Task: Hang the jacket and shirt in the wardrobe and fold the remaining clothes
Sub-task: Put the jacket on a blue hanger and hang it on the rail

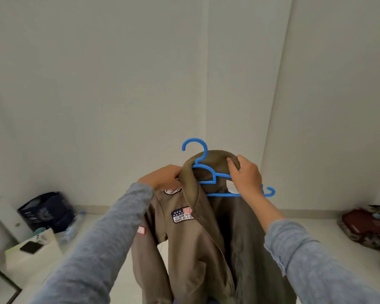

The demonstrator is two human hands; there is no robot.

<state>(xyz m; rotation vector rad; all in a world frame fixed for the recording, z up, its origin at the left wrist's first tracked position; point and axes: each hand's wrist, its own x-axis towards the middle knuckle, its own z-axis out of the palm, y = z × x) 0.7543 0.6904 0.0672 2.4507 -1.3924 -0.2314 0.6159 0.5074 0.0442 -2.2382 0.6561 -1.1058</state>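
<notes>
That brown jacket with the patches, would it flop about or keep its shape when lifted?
Probably floppy: the brown patched jacket hangs in loose folds, its sleeve dangling. It likely needs support, since both hands, left and right, grip its collar around the blue plastic hanger. It looks fairly thick, so perhaps moderately heavy.

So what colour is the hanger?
Bright blue. The hanger shows best in the head view, tucked inside the jacket.

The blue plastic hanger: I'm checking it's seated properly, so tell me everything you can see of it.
The blue plastic hanger is upright, its hook free above the collar of the olive-brown patched jacket. Its left shoulder sits inside the jacket; the right end, with a small hook, pokes out bare. The right hand crosses its bar, pinching the collar.
</notes>
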